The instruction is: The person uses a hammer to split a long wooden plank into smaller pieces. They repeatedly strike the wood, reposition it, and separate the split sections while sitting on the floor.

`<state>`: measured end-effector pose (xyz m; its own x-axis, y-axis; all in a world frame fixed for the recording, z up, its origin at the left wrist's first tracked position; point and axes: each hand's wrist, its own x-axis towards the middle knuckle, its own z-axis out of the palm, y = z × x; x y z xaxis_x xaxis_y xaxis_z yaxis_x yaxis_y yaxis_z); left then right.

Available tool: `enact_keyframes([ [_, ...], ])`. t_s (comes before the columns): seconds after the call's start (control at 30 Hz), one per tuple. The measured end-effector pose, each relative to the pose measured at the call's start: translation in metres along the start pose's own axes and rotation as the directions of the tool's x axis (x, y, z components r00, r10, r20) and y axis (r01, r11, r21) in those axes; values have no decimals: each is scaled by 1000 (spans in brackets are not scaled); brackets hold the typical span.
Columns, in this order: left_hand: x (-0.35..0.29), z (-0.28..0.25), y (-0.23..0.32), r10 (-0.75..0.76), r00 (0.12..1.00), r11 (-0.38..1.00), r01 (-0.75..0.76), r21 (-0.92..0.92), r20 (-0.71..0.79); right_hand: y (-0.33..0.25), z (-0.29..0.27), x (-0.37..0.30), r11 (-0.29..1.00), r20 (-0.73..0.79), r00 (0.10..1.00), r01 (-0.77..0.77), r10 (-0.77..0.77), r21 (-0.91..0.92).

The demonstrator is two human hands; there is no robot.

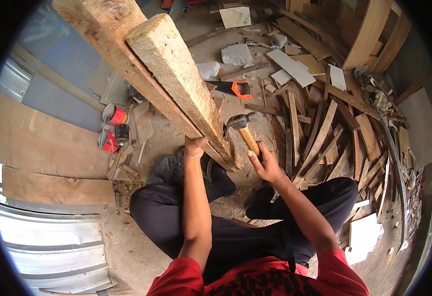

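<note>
Two long, rough wooden beams slant up from between my legs toward the upper left: a pale, thick one (176, 69) lies against a longer, browner one (102, 34). My left hand (195, 147) is closed around the lower part of the beams. In my right hand (267, 166) is a claw hammer (248, 140), gripped by its wooden handle. The hammer's metal head is up, with the claw toward the pale beam's right side; whether it touches the wood I cannot tell.
A handsaw with an orange handle (242, 90) lies beyond the beams. Loose wood strips (319, 128) are heaped at the right, near white board pieces (291, 67). Red cans (115, 114) stand at the left by a plywood sheet (48, 133). My bent legs flank the beams' lower end.
</note>
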<state>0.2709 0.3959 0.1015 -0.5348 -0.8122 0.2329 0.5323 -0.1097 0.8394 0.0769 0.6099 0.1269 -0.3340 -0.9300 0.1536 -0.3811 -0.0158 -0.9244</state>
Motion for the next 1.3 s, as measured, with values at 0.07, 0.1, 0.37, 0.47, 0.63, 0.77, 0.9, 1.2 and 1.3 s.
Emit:
enact_keyframes([
  [0.07, -2, 1, 3, 5, 1000, 1000, -5, 15, 0, 1, 6, -3, 998, -13, 1000, -12, 13, 60],
  [0.1, -2, 11, 8, 35, 999, 999, -34, 28, -18, 0, 7, -3, 996, -23, 1000, -17, 19, 87],
  [0.37, 15, 166, 142, 493, 868, 768, -399, 500, -65, -11, 15, -6, 993, -111, 993, -21, 34, 116],
  [0.47, 16, 177, 139, 570, 806, 658, -331, 676, -160, -26, 6, -8, 990, -45, 992, -119, 122, 69],
  [0.63, 12, 172, 135, 597, 791, 628, -357, 692, -134, -46, -2, -15, 927, 13, 974, -220, 227, 302],
  [0.77, 16, 171, 134, 622, 778, 613, -415, 673, -87, -66, -12, -21, 831, 159, 938, -345, 307, 436],
  [0.9, 16, 182, 128, 624, 777, 630, -433, 644, -88, -92, -19, -37, 870, 135, 939, -344, 316, 353],
  [1.2, 3, 210, 123, 579, 797, 646, -321, 692, -171, -109, -28, -44, 944, 93, 940, -329, 329, -16],
  [1.3, 2, 215, 121, 585, 793, 668, -349, 657, -173, -115, -25, -49, 960, 35, 968, -252, 250, 125],
])
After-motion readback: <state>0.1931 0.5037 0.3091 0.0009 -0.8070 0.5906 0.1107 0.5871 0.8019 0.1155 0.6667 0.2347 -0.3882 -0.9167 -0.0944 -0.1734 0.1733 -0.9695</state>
